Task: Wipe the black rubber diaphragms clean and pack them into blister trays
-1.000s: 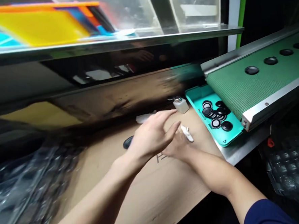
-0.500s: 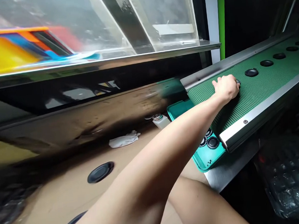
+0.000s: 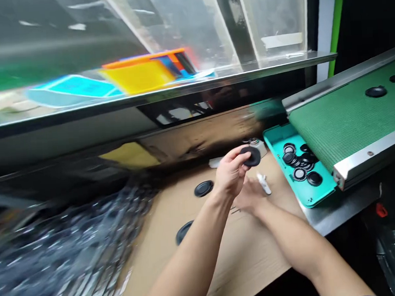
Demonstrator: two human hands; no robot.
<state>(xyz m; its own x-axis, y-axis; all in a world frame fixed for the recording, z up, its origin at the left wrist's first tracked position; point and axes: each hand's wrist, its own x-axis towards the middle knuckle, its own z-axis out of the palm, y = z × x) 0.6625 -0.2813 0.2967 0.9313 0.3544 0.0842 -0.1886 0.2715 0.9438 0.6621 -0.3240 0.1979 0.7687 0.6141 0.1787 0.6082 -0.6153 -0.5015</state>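
My left hand [image 3: 231,172] is raised over the cardboard-covered bench [image 3: 223,244], pinching a round black disc [image 3: 250,156] between fingers and thumb. My right hand [image 3: 250,197] sits just below it, partly hidden by the left hand, fingers closed round a small white tool [image 3: 264,183] that sticks out to the right. Two more black discs [image 3: 203,188] lie on the cardboard to the left, one of them lower down [image 3: 183,232].
A teal tray [image 3: 307,195] with several black discs sits at the end of a green conveyor belt [image 3: 343,116] carrying two more discs. A small white bottle [image 3: 260,147] stands behind my hands. Clear plastic trays [image 3: 57,263] pile at left. A steel shelf [image 3: 180,88] holds coloured sheets.
My left hand has come back from the conveyor belt with a black disc and now holds it above the bench by my right hand. The view has swung left.
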